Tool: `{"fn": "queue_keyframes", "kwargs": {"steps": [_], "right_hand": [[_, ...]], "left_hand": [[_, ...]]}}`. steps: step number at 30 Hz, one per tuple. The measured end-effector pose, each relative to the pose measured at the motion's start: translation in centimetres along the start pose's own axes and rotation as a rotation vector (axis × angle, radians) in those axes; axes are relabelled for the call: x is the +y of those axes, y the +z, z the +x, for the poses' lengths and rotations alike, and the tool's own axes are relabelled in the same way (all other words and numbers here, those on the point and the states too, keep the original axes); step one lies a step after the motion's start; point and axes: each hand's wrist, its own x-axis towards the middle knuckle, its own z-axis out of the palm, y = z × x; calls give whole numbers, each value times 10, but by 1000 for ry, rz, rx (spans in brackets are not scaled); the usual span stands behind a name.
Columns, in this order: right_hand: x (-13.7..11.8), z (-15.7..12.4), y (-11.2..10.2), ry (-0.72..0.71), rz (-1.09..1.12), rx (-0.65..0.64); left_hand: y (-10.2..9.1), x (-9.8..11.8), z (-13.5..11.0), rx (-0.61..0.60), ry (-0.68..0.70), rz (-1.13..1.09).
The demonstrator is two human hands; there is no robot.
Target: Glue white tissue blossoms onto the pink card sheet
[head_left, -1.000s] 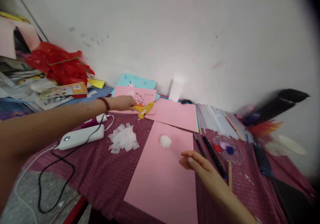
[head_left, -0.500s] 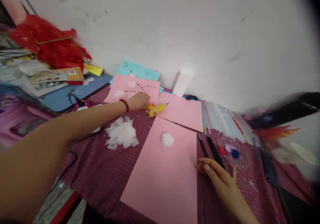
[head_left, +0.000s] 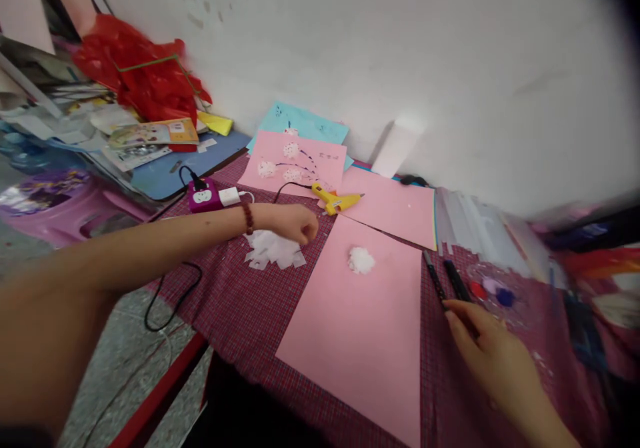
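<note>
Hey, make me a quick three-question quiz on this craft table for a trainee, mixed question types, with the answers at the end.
1. Which of these lies on the long pink sheet nearest the person?
A) a red bag
B) a white tuft
C) a purple adapter

2. True or false: the left hand has no grip on the yellow glue gun.

3. Fill in the blank: the right hand is at the dark ____, just right of that sheet.

Key: 1. B; 2. True; 3. pens.
</note>
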Motion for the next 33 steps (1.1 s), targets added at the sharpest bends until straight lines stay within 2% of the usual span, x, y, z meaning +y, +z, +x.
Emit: {"fn": "queue_keyframes", "kwargs": {"steps": [1,3,6,10,13,16,19,21,27,30,33], "right_hand": [[3,1,0,10,-25,-22],[6,3,0,45,-60,-53],[2,4,-2,94,-92,-73],[-7,5,-4,138,-127,-116],[-11,7,-3,167,-192,-124],[-13,11,-1,175,-295,-129],[-14,18,3,177,-370,-145],[-13,22,4,194,-379,-155],[9,25,-2,279,-256,-127],[28,24,-9,337,-128,-90],[43,24,-17,414,106,-81]], "left_hand": [[5,5,-4,-54,52,-6],[15,11,-8,-66,98,42],[27,12,-7,-21,77,107],[32,6,-2,-73,42,98],[21,6,1,-68,33,44],[-4,13,5,-34,5,-139],[-26,28,16,51,-38,-305],[-32,41,27,128,-49,-403],[-22,72,64,177,-18,-666],[-21,76,72,167,-30,-627],[-21,72,72,186,-53,-559]]}}
